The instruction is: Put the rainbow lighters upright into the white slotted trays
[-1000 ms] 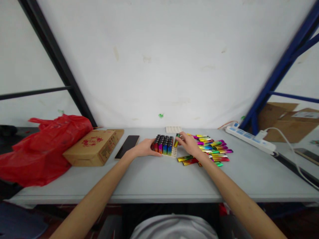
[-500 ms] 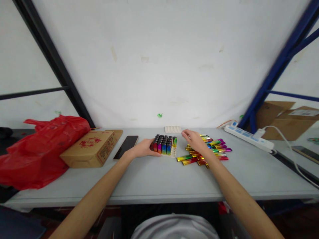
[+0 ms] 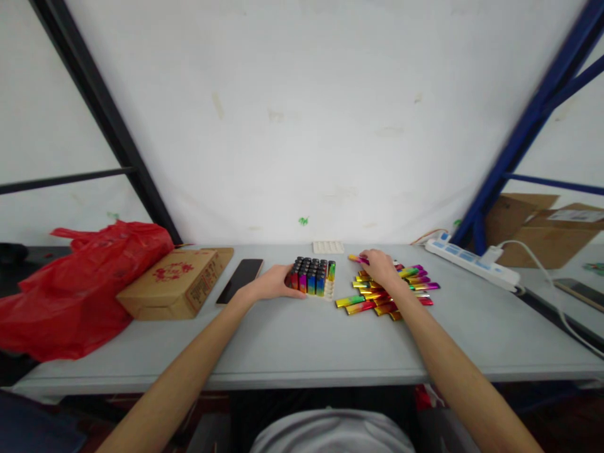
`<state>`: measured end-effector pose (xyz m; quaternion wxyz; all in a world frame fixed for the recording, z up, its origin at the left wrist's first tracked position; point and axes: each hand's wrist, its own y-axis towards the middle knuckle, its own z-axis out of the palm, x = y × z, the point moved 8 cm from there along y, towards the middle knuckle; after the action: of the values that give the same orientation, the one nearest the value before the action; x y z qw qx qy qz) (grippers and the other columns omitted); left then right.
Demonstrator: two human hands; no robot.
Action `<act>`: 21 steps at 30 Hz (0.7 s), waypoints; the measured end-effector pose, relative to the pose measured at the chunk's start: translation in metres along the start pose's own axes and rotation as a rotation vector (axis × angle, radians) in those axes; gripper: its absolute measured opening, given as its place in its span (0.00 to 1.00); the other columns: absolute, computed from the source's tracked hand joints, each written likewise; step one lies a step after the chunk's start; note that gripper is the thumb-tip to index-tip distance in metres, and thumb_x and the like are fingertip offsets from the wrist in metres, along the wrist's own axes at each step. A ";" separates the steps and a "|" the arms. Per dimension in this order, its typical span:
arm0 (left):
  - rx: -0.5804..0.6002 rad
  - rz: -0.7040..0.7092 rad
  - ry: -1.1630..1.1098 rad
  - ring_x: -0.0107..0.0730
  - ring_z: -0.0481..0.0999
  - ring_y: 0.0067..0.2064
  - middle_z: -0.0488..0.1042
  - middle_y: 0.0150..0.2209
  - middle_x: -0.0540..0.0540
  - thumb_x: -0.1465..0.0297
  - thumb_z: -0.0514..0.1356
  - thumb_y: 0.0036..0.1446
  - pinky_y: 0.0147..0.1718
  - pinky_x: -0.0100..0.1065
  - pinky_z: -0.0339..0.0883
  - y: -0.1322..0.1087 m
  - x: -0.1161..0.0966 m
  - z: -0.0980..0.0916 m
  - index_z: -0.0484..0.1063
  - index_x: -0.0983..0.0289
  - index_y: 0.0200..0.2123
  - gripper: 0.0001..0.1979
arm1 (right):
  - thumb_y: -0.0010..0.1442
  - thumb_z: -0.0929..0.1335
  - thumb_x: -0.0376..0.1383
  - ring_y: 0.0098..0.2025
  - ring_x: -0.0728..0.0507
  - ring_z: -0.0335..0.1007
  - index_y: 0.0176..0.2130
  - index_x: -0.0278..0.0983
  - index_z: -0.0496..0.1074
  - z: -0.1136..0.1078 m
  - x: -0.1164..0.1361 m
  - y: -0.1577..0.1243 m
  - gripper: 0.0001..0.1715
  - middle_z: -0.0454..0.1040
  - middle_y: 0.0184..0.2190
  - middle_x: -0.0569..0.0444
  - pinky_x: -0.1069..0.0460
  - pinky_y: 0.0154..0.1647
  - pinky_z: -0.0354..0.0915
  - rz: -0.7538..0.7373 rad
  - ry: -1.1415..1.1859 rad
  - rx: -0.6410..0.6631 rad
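Observation:
A white tray [image 3: 329, 290] stands in the middle of the grey table [image 3: 302, 340], filled with several upright rainbow-coloured lighters [image 3: 311, 275]. My left hand [image 3: 274, 281] rests against the tray's left side, fingers curled on it. To the right lies a loose pile of the same shiny lighters [image 3: 391, 289]. My right hand [image 3: 380, 267] is over the pile's far edge, fingers pinched on one lighter [image 3: 357, 258] whose tip sticks out to the left.
A second white tray [image 3: 328, 246] lies by the wall. A black phone [image 3: 241, 279], a cardboard box [image 3: 177, 282] and a red plastic bag [image 3: 70, 283] sit on the left. A white power strip [image 3: 472, 262] with a cable lies at the right, before blue shelving.
My right hand left the tray after setting a lighter in its right column, moved right to the loose pile and closed on another lighter. The left hand stayed at the tray.

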<state>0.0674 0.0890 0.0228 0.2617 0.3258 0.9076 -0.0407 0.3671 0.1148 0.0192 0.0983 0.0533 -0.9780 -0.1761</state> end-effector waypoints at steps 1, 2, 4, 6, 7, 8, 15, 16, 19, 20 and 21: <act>0.004 0.001 0.004 0.48 0.80 0.44 0.82 0.45 0.55 0.43 0.69 0.44 0.42 0.37 0.70 0.000 -0.001 0.000 0.73 0.61 0.47 0.35 | 0.64 0.67 0.32 0.48 0.38 0.76 0.46 0.36 0.79 -0.002 0.003 0.000 0.12 0.80 0.45 0.41 0.46 0.51 0.66 -0.024 0.059 -0.031; 0.008 0.002 0.009 0.48 0.80 0.44 0.82 0.44 0.55 0.43 0.69 0.44 0.41 0.37 0.70 0.000 -0.001 0.000 0.73 0.61 0.47 0.34 | 0.64 0.67 0.31 0.47 0.38 0.76 0.45 0.36 0.79 -0.006 0.005 0.000 0.12 0.80 0.45 0.42 0.46 0.52 0.66 -0.042 0.131 -0.071; 0.011 0.005 0.013 0.48 0.80 0.43 0.81 0.43 0.55 0.43 0.69 0.44 0.40 0.36 0.69 -0.001 -0.001 0.000 0.73 0.62 0.46 0.34 | 0.61 0.69 0.32 0.46 0.39 0.76 0.45 0.36 0.78 -0.013 0.007 0.000 0.13 0.79 0.45 0.43 0.46 0.53 0.66 -0.042 0.315 -0.166; 0.008 0.007 0.007 0.48 0.80 0.44 0.81 0.44 0.55 0.43 0.69 0.44 0.40 0.36 0.69 -0.001 -0.001 0.000 0.73 0.62 0.47 0.34 | 0.58 0.71 0.35 0.42 0.40 0.76 0.45 0.36 0.78 -0.017 0.006 -0.001 0.14 0.80 0.44 0.45 0.45 0.49 0.68 0.006 0.556 -0.234; 0.008 0.009 0.004 0.47 0.80 0.44 0.81 0.44 0.55 0.43 0.69 0.44 0.40 0.36 0.69 -0.001 -0.002 0.000 0.73 0.62 0.47 0.34 | 0.56 0.73 0.37 0.39 0.42 0.75 0.45 0.36 0.78 -0.017 0.006 -0.001 0.16 0.80 0.43 0.46 0.45 0.46 0.69 0.043 0.697 -0.247; 0.010 0.009 0.002 0.47 0.80 0.44 0.81 0.44 0.55 0.43 0.69 0.45 0.40 0.36 0.69 -0.001 -0.001 0.000 0.73 0.62 0.47 0.34 | 0.54 0.74 0.40 0.36 0.43 0.74 0.45 0.37 0.77 -0.015 0.005 -0.001 0.18 0.80 0.40 0.48 0.46 0.43 0.69 0.085 0.846 -0.245; 0.012 0.000 0.008 0.47 0.80 0.44 0.81 0.44 0.56 0.43 0.69 0.44 0.41 0.36 0.69 0.000 -0.002 0.000 0.73 0.62 0.47 0.35 | 0.49 0.76 0.54 0.34 0.48 0.71 0.36 0.38 0.74 -0.007 0.031 -0.009 0.25 0.75 0.31 0.57 0.52 0.38 0.69 0.247 1.481 -0.084; 0.013 0.000 0.011 0.47 0.80 0.44 0.81 0.44 0.56 0.43 0.69 0.44 0.41 0.37 0.69 0.000 -0.002 0.000 0.73 0.62 0.47 0.35 | 0.48 0.76 0.55 0.31 0.49 0.70 0.36 0.39 0.72 -0.007 0.037 -0.011 0.26 0.74 0.30 0.58 0.52 0.36 0.69 0.248 1.520 -0.055; 0.013 -0.001 0.016 0.47 0.80 0.44 0.81 0.44 0.55 0.43 0.69 0.45 0.41 0.36 0.69 0.000 -0.001 0.000 0.73 0.62 0.47 0.34 | 0.50 0.75 0.57 0.21 0.53 0.59 0.39 0.42 0.67 -0.007 0.056 -0.015 0.28 0.67 0.24 0.64 0.55 0.24 0.63 0.213 1.593 0.063; 0.012 0.000 0.014 0.47 0.80 0.44 0.81 0.44 0.55 0.43 0.69 0.45 0.41 0.36 0.69 0.000 -0.001 0.001 0.73 0.62 0.47 0.35 | 0.52 0.74 0.58 0.18 0.54 0.53 0.40 0.42 0.66 -0.007 0.062 -0.016 0.28 0.63 0.22 0.66 0.57 0.20 0.57 0.198 1.585 0.099; 0.011 0.000 0.013 0.48 0.80 0.44 0.81 0.45 0.55 0.43 0.69 0.45 0.41 0.36 0.69 0.000 0.000 0.001 0.73 0.62 0.47 0.35 | 0.53 0.73 0.58 0.16 0.55 0.47 0.40 0.42 0.65 -0.007 0.066 -0.017 0.28 0.58 0.20 0.68 0.58 0.17 0.51 0.186 1.561 0.128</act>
<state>0.0679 0.0887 0.0220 0.2539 0.3275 0.9090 -0.0436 0.3051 0.0873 0.0306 0.7674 0.0850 -0.6351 -0.0221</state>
